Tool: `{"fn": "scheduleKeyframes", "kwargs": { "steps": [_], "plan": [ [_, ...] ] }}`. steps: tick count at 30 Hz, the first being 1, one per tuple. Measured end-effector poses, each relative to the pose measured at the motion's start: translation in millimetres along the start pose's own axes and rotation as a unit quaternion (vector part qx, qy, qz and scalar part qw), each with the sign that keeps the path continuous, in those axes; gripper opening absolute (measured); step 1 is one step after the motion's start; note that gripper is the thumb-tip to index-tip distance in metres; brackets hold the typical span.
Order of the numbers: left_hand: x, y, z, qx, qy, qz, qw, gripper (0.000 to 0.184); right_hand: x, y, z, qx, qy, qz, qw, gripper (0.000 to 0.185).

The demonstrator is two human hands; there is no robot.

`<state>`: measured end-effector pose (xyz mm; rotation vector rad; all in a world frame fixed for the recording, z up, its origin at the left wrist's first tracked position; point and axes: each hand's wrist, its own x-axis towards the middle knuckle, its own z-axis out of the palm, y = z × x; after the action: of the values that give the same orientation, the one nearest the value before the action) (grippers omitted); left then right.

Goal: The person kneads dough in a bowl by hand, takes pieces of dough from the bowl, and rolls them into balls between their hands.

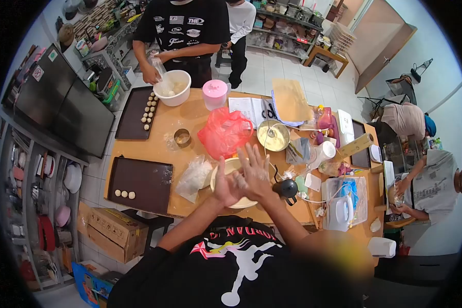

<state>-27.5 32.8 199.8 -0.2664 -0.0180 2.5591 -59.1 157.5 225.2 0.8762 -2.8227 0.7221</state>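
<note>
My left hand is over a cream-coloured bowl, its palm turned toward my other hand and its fingers stretched out. Against that palm lies my right hand, fingers spread and dusted with white powder. Whether anything sits between the palms is hidden. A clear plastic bag with white powder rests left of the bowl, and a red plastic bag just beyond it. Close to my right wrist stands a black kettle-like pot. Three pale dough balls lie on the near dark baking tray.
Across the table a person in a black shirt works at a white bowl. Another tray holds several dough balls. A metal ring, a steel bowl of yellowish mixture and a plastic container stand around. Other people are at right and back.
</note>
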Motion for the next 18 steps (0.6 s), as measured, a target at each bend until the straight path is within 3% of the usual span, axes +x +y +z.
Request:
{"fn": "scheduleKeyframes", "kwargs": {
  "steps": [3, 4, 6, 7, 9, 10, 11, 12, 13, 14, 17, 18],
  "plan": [
    [13.4, -34.1, 6.6, 0.156, -0.015, 0.104, 0.982, 0.097, 7.5, -15.9, 8.2, 0.033, -0.013, -0.024, 0.999, 0.073],
    [28.2, -18.5, -26.8, 0.173, -0.090, 0.009, 0.981, 0.101, 3.7, -31.5, 7.0, 0.057, -0.040, -0.058, 0.996, 0.073],
    [24.1, -2.3, -13.1, 0.166, -0.108, 0.060, 0.978, 0.102, -2.7, -48.8, -5.6, 0.049, -0.039, -0.113, 0.992, 0.074],
    [19.4, 4.0, -2.2, 0.161, -0.117, 0.085, 0.976, 0.102, -5.2, -41.3, -9.6, 0.014, -0.032, -0.091, 0.995, 0.074],
    [8.1, 9.4, 14.6, 0.068, -0.077, 0.029, 0.994, 0.106, -5.2, -14.8, -19.4, -0.058, -0.018, -0.052, 0.997, 0.075],
    [2.4, 2.0, 10.1, 0.029, -0.051, 0.006, 0.998, 0.107, -0.7, -6.2, -17.7, -0.072, 0.024, -0.026, 0.997, 0.076],
    [-2.7, -6.4, 5.2, -0.010, -0.026, -0.019, 0.999, 0.107, -1.6, -6.0, -12.9, -0.039, 0.005, -0.014, 0.999, 0.077],
    [3.3, -22.2, -1.2, -0.066, -0.158, -0.019, 0.985, 0.105, 2.9, -15.4, -12.5, -0.007, -0.013, -0.002, 1.000, 0.079],
    [12.8, -25.0, -5.1, -0.012, -0.178, -0.017, 0.984, 0.103, 7.0, -27.1, -11.4, 0.025, -0.033, 0.008, 0.999, 0.080],
    [20.9, -23.3, -7.0, 0.044, -0.195, -0.013, 0.980, 0.102, 5.0, -44.5, -8.3, 0.052, -0.022, -0.050, 0.997, 0.082],
    [24.8, 0.6, -5.4, 0.113, -0.144, 0.013, 0.983, 0.099, -10.7, -44.5, -11.7, 0.034, 0.007, -0.130, 0.991, 0.082],
    [17.0, 6.9, 1.2, 0.086, -0.098, 0.017, 0.991, 0.099, -11.2, -35.2, -24.3, -0.015, -0.011, -0.103, 0.994, 0.078]
  ]
}}
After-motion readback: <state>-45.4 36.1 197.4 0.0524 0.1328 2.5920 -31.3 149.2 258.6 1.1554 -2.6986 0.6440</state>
